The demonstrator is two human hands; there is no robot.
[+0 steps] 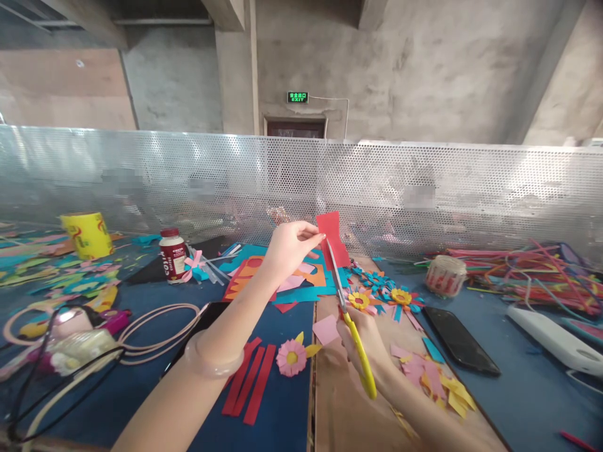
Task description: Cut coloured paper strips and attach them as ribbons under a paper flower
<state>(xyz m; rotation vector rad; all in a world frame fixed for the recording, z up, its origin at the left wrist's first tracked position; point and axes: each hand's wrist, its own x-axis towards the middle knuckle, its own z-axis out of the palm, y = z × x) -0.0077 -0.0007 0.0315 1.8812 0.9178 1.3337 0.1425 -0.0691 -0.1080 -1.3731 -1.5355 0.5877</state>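
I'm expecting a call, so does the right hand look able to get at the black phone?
Probably yes: the black phone lies uncovered to the right of the right hand, with only loose paper scraps seen between. It would likely need to put down the scissors it holds first.

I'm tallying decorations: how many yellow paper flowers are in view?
2. Both lie beyond the right hand, near the blue paper pieces: the left flower and the right flower. Others may be hidden behind the hands or under paper.
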